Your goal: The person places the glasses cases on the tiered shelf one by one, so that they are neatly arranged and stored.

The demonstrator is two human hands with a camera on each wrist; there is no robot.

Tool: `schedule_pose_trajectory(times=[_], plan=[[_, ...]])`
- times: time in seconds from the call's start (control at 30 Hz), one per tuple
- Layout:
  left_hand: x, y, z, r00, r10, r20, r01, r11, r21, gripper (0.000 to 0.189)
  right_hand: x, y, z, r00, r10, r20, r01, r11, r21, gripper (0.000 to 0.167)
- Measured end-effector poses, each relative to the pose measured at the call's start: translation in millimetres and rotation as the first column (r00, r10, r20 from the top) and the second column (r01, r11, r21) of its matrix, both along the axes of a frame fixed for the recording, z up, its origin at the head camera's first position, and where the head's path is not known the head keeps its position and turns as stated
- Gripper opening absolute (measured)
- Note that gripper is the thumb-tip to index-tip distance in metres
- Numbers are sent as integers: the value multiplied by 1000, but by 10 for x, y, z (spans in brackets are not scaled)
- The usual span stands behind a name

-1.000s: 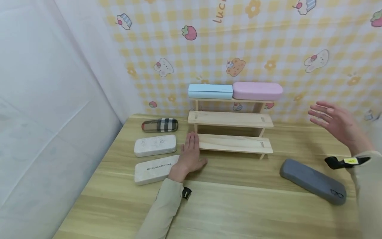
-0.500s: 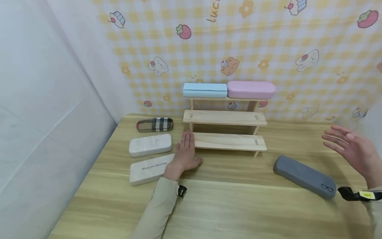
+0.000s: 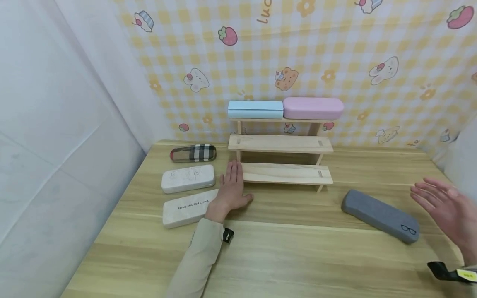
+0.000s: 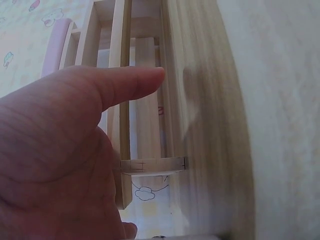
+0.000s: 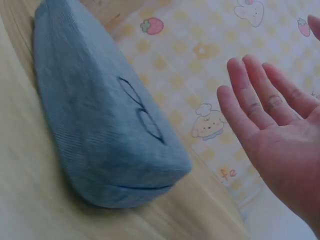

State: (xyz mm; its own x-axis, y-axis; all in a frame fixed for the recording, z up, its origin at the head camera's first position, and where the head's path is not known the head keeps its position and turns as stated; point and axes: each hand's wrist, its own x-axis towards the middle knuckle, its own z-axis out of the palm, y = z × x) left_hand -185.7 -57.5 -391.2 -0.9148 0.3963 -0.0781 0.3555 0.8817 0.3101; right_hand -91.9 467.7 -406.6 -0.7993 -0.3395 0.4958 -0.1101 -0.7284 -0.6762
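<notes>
My left hand (image 3: 231,192) rests with straight fingers on the left end of the lowest shelf of a three-tier wooden rack (image 3: 283,173); its thumb points right, in front of the shelf. My right hand (image 3: 449,207) is held up at the right, fingers extended, touching nothing. Beside it on the table lies a grey-blue glasses case (image 3: 380,216) with a glasses drawing, seen close in the right wrist view. On the rack's top shelf a light blue case (image 3: 255,109) and a pink case (image 3: 313,108) sit side by side.
Left of the rack, a plaid glasses case (image 3: 193,153), a white patterned case (image 3: 188,179) and a white case with lettering (image 3: 188,209) lie in a column. A checked cloth (image 3: 253,54) hangs behind the wooden table (image 3: 283,256).
My right hand has moved down and to the right, from beside the cloth to near the grey-blue case. The left hand stays on the lowest shelf. The view has shifted slightly.
</notes>
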Motion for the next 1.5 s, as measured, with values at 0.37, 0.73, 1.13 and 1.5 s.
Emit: schedule_pose_trajectory(times=[0.37, 0.73, 1.13, 1.5], plan=[[11, -31, -46, 999, 30, 29, -29, 999, -20, 100, 151, -86, -171, 993, 58, 98, -47, 992, -113, 48], [3, 15, -23, 1000, 17, 2, -17, 1000, -4, 98, 302, -184, -229, 972, -229, -54, 235, 960, 149, 43], [-1, 13, -29, 1000, 14, -15, -14, 1000, 20, 99, 372, -299, -251, 914, -391, -108, 394, 792, 466, 43], [14, 28, -12, 1000, 13, -7, -13, 1000, 18, 97, 390, -391, -284, 876, -454, -163, 431, 586, 687, 47]])
